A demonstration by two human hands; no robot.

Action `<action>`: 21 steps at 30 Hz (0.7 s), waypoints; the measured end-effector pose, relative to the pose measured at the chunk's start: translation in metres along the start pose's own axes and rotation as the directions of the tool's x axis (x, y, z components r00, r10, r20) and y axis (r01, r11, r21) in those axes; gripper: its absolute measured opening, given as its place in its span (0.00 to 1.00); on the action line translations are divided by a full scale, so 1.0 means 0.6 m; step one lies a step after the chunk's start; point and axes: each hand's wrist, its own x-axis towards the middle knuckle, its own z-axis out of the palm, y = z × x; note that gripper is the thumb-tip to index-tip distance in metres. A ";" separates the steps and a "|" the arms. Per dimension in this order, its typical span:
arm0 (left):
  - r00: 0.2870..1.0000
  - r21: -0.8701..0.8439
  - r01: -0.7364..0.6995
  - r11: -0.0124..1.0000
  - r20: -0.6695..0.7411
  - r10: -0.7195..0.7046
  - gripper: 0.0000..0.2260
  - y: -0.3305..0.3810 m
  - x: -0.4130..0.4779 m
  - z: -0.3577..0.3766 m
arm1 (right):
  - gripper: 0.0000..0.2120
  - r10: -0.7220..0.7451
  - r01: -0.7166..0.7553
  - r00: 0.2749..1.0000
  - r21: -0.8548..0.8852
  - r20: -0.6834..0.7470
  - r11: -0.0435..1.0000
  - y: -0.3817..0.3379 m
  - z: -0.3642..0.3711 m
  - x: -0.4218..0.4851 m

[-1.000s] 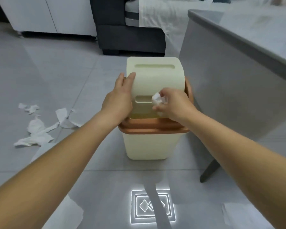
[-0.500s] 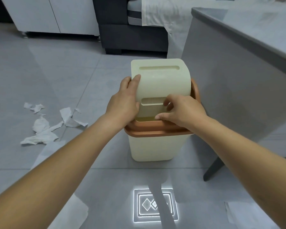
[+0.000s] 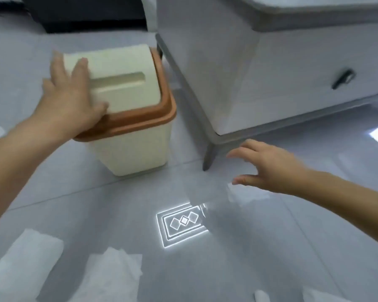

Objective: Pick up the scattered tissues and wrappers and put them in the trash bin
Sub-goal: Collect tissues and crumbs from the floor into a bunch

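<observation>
The cream trash bin [image 3: 138,147] with a brown rim and a cream swing lid [image 3: 120,81] stands on the grey floor at the left. My left hand [image 3: 71,99] rests flat on the lid's left side, fingers straight. My right hand [image 3: 268,168] hovers empty over the floor to the bin's right, fingers spread and lightly bent. White tissues lie on the floor: one [image 3: 247,192] just below my right hand, two large ones at the bottom left [image 3: 24,264] and bottom middle [image 3: 111,275], and smaller pieces at the bottom right [image 3: 314,296].
A grey-white cabinet [image 3: 271,68] on dark legs [image 3: 210,155] stands close to the bin's right, with a dark handle [image 3: 343,78]. A dark sofa base [image 3: 85,14] fills the top left. A bright ceiling-light reflection [image 3: 183,223] shines on the floor tiles.
The crumpled tissue left my right hand at the bin's opening. The right hand then pulled away to the right and down, empty. The lid swung down. The view tilted right and downward.
</observation>
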 end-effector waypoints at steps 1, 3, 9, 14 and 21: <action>0.999 0.031 -0.039 0.999 -0.022 0.040 0.36 0.021 -0.011 0.008 | 0.28 0.056 -0.055 0.995 -0.017 0.088 0.998 0.029 0.011 -0.043; 0.974 0.065 -0.212 0.975 -0.065 0.216 0.35 0.082 -0.046 0.031 | 0.28 0.162 -0.168 0.954 0.002 0.251 0.986 0.079 0.033 -0.130; 0.574 -0.244 -0.713 0.658 0.337 0.747 0.34 0.321 -0.243 0.126 | 0.29 0.267 -0.289 0.794 -0.047 0.546 0.956 0.150 0.123 -0.357; 0.035 -0.368 -0.828 0.423 0.720 0.694 0.23 0.399 -0.418 0.218 | 0.28 0.193 -0.243 0.716 -0.019 0.671 0.970 0.133 0.232 -0.472; -0.141 -0.505 -0.738 0.447 0.764 0.630 0.23 0.387 -0.579 0.316 | 0.28 0.133 -0.127 0.745 -0.057 0.653 0.990 0.113 0.311 -0.526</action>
